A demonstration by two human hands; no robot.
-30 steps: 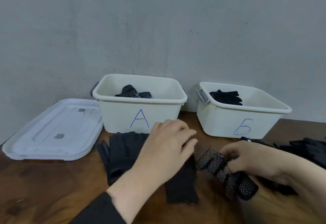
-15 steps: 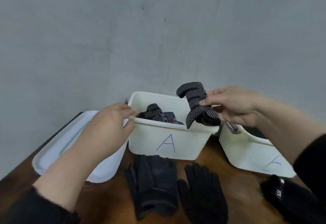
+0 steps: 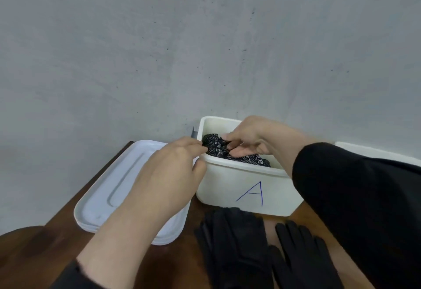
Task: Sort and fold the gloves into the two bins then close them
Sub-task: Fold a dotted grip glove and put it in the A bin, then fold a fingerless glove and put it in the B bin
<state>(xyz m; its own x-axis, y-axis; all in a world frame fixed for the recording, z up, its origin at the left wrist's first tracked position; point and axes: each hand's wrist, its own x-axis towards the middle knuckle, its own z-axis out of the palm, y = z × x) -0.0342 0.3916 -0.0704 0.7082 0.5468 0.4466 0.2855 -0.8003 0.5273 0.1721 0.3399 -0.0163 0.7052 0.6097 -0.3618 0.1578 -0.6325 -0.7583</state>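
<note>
Bin A [image 3: 230, 186], a white tub marked with a blue A, stands against the wall. Inside it lie dotted black gloves [image 3: 215, 148]. My right hand [image 3: 248, 139] reaches into the bin and pinches the top dotted glove. My left hand [image 3: 175, 165] is at the bin's left rim, its fingertips touching that same glove. Plain black gloves [image 3: 232, 245] lie flat on the wooden table in front of the bin, with another black glove [image 3: 303, 256] to their right. Only a strip of bin B's rim [image 3: 373, 152] shows behind my right sleeve.
A white lid [image 3: 118, 188] lies flat on the table left of bin A, partly under my left forearm. The grey wall stands right behind the bins. The table's left edge [image 3: 86, 186] runs close beside the lid.
My right hand has lowered the dotted glove from above the rim into bin A. My left hand has moved from the rim's corner onto the glove. The camera has shifted left and closer.
</note>
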